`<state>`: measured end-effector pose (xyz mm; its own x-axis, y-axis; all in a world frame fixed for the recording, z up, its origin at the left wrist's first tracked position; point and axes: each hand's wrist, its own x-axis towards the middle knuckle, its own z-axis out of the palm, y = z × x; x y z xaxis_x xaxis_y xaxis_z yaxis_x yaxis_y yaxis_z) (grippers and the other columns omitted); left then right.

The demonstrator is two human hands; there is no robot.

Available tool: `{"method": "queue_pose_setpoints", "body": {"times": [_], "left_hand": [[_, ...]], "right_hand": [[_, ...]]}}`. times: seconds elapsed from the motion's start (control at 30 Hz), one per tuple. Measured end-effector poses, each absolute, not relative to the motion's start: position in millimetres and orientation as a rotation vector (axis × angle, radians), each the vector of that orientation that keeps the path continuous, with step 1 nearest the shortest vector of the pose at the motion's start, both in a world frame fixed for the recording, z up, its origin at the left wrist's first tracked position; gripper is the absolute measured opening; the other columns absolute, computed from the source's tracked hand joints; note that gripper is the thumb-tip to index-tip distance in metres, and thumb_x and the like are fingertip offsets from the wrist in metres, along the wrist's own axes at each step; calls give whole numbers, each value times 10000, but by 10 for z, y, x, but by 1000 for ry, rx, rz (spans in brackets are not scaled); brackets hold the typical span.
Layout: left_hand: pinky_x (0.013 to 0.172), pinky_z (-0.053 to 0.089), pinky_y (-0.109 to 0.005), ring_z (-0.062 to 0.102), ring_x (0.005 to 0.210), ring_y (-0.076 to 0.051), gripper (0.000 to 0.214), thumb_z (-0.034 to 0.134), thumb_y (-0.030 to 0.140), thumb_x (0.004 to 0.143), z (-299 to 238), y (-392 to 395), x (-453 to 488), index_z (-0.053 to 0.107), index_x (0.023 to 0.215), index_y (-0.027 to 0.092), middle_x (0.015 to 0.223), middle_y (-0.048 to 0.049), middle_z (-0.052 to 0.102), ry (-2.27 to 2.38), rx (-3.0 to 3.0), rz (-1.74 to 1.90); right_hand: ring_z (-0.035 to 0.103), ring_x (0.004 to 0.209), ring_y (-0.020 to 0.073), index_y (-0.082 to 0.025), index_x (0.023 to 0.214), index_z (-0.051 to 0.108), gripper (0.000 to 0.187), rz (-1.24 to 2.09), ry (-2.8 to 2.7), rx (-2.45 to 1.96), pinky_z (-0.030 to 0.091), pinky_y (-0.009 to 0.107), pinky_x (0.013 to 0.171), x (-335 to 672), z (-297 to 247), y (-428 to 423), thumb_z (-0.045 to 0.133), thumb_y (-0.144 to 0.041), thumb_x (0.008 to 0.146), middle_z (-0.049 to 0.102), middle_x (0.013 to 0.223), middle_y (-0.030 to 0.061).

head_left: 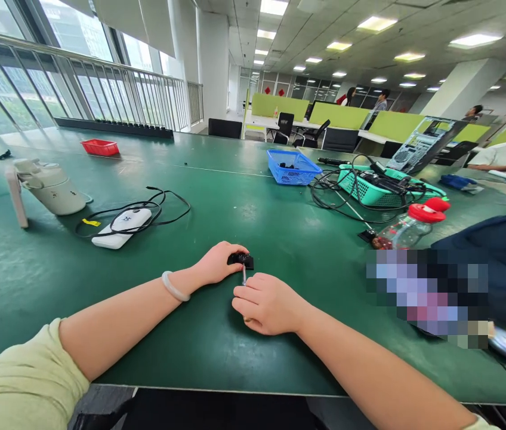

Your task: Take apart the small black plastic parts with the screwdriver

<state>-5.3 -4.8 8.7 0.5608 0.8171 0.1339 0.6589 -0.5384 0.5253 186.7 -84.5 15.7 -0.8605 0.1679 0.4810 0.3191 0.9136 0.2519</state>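
Observation:
My left hand (219,263) grips a small black part (246,261) on the green tabletop, thumb and fingers closed around its left side. The part's exact kind is too small to make out. My right hand (267,303) is wrapped round a screwdriver; only its thin metal shaft (244,275) shows, its handle hidden by the fingers. The shaft points away from me, its tip at the front of the black part. Whether the tip sits in a screw I cannot tell.
Left stand a white power bank (122,229) with a black cable, a tilted cream bottle (58,188) and a red tray (101,147). Farther off are a blue basket (295,173) and a teal basket (369,192) of cables. A red-lidded jar (407,227) and dark cloth (494,263) lie right.

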Motion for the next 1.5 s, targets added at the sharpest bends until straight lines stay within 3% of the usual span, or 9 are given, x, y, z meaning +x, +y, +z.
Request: {"method": "queue_pose_setpoints", "body": {"times": [0.23,0.5,1.27,1.5], "left_hand": [[997,509,-383,645,1081,-240,384,674,218,819,51,-32,-59,685,1202,243,1126,-42,745,1205,2401,524],[996,512,-398,649,1079,-245,389,671,240,821,39,-9,-61,683,1210,242,1137,-41,748,1182,2414,535],[1030,478,-430,643,1134,-255,449,676,245,812,27,-4,-57,604,1255,245,1178,-28,749,1176,2324,547],[1016,497,-439,678,1089,-255,346,709,262,788,31,-8,-49,622,1122,233,1116,-38,758,1178,2238,576]], "right_hand": [[477,699,159,-169,932,616,98,-471,-2654,-438,379,315,685,1905,124,-822,521,-193,924,647,869,54],[538,744,172,-160,959,639,182,-425,-2452,-495,452,321,711,1965,207,-844,502,-86,867,708,924,72],[574,715,169,-176,922,627,208,-452,-2371,-434,528,314,690,2000,176,-817,501,-51,813,698,853,68],[587,728,176,-163,927,626,201,-454,-2343,-425,539,319,710,2004,183,-818,509,-46,814,697,858,74]]}}
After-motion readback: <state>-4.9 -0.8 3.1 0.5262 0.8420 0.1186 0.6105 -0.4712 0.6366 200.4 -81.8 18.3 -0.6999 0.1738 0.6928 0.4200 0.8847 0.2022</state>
